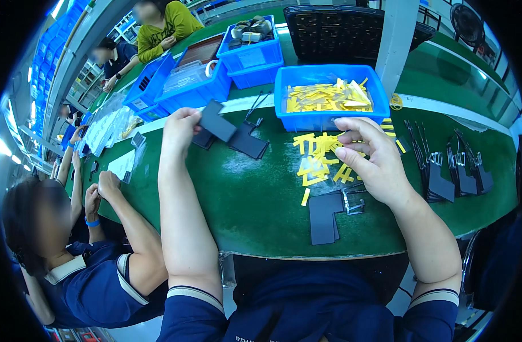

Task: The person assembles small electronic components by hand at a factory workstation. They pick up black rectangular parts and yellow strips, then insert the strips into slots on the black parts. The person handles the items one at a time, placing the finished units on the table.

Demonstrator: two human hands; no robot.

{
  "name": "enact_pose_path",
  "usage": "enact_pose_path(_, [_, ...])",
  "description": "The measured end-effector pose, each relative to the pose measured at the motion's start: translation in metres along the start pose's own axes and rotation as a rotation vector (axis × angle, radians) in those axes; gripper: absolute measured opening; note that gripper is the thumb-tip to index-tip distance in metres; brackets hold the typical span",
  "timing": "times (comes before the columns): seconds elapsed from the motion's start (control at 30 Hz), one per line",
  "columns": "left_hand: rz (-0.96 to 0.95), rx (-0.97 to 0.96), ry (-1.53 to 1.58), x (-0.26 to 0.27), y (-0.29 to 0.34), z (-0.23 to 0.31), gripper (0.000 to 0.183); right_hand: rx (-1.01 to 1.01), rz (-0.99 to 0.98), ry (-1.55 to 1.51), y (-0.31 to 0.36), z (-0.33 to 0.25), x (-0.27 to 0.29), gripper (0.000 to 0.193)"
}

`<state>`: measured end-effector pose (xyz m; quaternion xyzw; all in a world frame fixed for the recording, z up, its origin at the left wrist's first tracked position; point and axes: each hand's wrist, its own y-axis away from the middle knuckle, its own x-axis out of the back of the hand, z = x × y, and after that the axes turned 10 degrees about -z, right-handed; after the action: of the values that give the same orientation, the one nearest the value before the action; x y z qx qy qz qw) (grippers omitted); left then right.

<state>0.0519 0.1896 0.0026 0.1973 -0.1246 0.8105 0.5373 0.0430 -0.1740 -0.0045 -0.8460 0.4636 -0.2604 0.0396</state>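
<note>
My left hand (181,128) is closed on a flat dark grey L-shaped piece (217,121), gripped at its left edge between thumb and fingers. Just beneath it, more of these L-shaped pieces (251,144) lie stacked on the green table, thin dark leads pointing away from me. My right hand (372,159) hovers over scattered yellow strips (315,157), its fingers curved and apart with nothing visible between them. Nearer to me, below that hand, another small stack of L-shaped pieces (323,219) rests with metallic tabs at its right side.
A blue bin (281,108) of yellow strips stands beyond my right hand, beside a grey post (393,51). At right lie several L-shaped pieces with leads (440,182). More blue bins (207,94) stand at far left. A co-worker (96,268) sits close on my left.
</note>
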Motion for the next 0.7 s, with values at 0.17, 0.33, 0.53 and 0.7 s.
enact_pose_path(0.17, [0.142, 0.152, -0.177, 0.034, -0.029, -0.047, 0.015, -0.026, -0.051, 0.001, -0.001, 0.003, 0.000, 0.034])
enact_pose_path(0.33, [0.240, 0.198, -0.692, 0.024, -0.025, -0.036, 0.033, -0.047, -0.067, 0.006, 0.000, 0.004, 0.001, 0.033])
enact_pose_path(0.53, [0.150, -0.135, -0.964, -0.033, 0.015, 0.020, 0.063, 0.028, -0.086, 0.154, 0.001, 0.003, 0.000, 0.030])
enact_pose_path(0.7, [-0.298, -0.030, -1.160, -0.077, 0.050, 0.054, 0.075, 0.055, -0.085, 0.244, 0.002, 0.002, -0.001, 0.026])
